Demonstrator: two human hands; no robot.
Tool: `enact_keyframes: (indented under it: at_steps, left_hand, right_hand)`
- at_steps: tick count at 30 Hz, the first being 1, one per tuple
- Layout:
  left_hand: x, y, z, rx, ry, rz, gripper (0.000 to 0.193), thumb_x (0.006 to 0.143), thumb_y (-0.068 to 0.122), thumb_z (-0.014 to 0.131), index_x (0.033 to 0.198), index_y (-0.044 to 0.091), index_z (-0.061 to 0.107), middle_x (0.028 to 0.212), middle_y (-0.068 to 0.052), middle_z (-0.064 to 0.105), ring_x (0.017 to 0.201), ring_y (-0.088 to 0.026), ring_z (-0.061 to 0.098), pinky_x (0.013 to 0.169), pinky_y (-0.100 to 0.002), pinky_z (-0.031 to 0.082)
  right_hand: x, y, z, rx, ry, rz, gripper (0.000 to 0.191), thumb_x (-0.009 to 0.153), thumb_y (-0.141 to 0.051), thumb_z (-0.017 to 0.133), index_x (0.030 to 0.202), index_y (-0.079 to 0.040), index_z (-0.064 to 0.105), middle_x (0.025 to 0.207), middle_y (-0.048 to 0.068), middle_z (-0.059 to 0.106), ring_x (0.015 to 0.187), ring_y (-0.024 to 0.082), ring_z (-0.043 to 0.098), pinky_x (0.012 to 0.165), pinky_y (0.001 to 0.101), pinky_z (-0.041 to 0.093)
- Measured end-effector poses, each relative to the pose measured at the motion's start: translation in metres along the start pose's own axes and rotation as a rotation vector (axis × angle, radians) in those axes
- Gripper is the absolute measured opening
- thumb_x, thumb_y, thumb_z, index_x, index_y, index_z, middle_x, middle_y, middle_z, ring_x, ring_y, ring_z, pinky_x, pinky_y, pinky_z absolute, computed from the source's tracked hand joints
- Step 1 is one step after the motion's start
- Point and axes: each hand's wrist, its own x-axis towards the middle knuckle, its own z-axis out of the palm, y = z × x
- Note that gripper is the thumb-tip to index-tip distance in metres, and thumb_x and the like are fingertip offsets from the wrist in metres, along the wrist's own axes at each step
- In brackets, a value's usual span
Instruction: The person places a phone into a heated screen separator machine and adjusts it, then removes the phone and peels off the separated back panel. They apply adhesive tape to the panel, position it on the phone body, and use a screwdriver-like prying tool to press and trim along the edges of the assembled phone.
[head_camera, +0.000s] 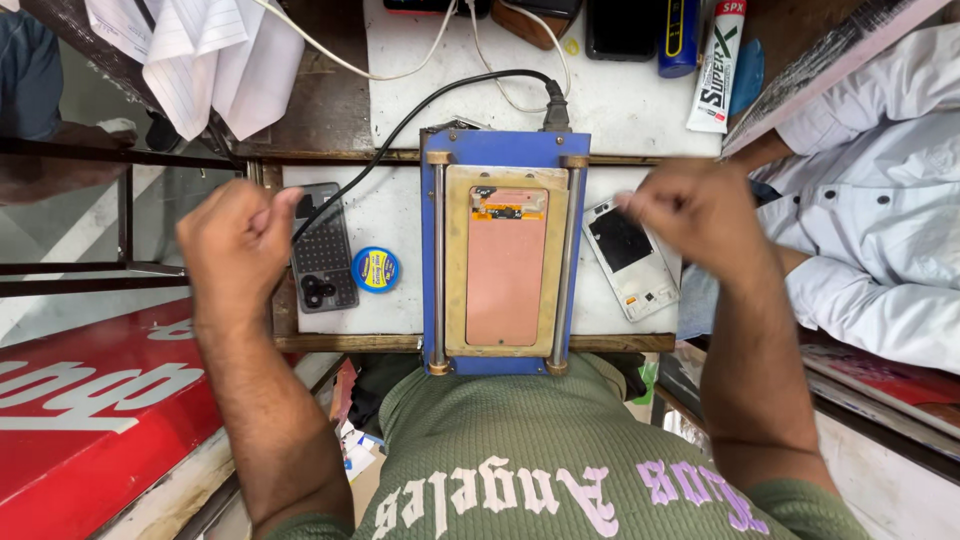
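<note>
Both fists are closed on nothing visible: the left hand (238, 243) beside a dark phone back cover (323, 248), the right hand (697, 212) over a white phone frame (630, 258). Between them, a blue metal heating plate (505, 150) holds a copper-coloured phone panel (506, 265).

Dressed in a ribbed, olive-green knit top (520, 440), the weave running in fine vertical cords across the chest. Printed across the front in ornate gothic lettering: white letters toward the left arm's side, pale lilac letters toward the right arm's side, all appearing upside down from the head camera. Short-sleeved or pushed well up, with both forearms bare from the lower edge of the frame onward. Dark hair along both forearms. No watch, ring, bracelet or glove on the bare left hand (235, 245) or the bare right hand (700, 205), the latter somewhat blurred.
</note>
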Motion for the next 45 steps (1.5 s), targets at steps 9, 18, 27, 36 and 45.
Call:
enact_keyframes:
  at_steps: [9,18,27,36,45]
  left_hand:
    - [0.006,0.013,0.026,-0.012,-0.024,0.175,0.04,0.094,0.01,0.087,0.078,0.003,0.052,0.074,-0.008,0.055,0.061,-0.021,0.055,0.056,-0.038,0.044]
    - [0.009,0.006,0.029,0.025,0.014,0.121,0.045,0.098,0.01,0.087,0.077,0.003,0.048,0.071,-0.007,0.051,0.06,-0.018,0.048,0.055,-0.036,0.041]
    - [-0.009,-0.028,0.0,0.096,0.115,-0.032,0.054,0.104,0.013,0.089,0.074,0.0,0.046,0.066,-0.009,0.048,0.06,-0.023,0.044,0.059,-0.038,0.038]
    - [-0.04,0.035,0.033,-0.137,-0.173,0.032,0.038,0.093,0.021,0.081,0.074,0.004,0.053,0.067,-0.01,0.054,0.055,-0.023,0.049,0.052,-0.039,0.041]
    - [-0.097,0.019,-0.031,-0.021,-0.192,-0.26,0.044,0.092,0.016,0.081,0.069,0.0,0.047,0.06,-0.011,0.044,0.051,-0.022,0.038,0.049,-0.037,0.035]
  right_hand:
    - [0.006,-0.017,-0.033,-0.027,0.139,0.08,0.026,0.097,-0.016,0.085,0.081,-0.002,0.07,0.071,0.002,0.063,0.059,0.01,0.053,0.053,0.0281,0.04]
    - [0.028,-0.032,-0.031,-0.038,0.19,0.034,0.029,0.101,-0.019,0.086,0.084,-0.001,0.072,0.073,0.004,0.065,0.061,0.01,0.057,0.056,0.0261,0.042]
    - [0.022,-0.062,0.002,0.021,-0.022,0.065,0.032,0.094,-0.023,0.081,0.077,0.0,0.067,0.062,0.008,0.058,0.052,0.015,0.048,0.05,0.0312,0.039]
    - [-0.077,-0.016,-0.019,0.235,-0.206,0.382,0.034,0.097,-0.025,0.071,0.071,-0.002,0.065,0.061,-0.002,0.046,0.061,0.006,0.04,0.051,0.0306,0.034]
    - [-0.071,-0.022,0.017,0.303,-0.319,0.216,0.034,0.093,-0.022,0.072,0.071,0.0,0.059,0.06,0.0,0.048,0.057,0.007,0.042,0.048,0.0305,0.036]
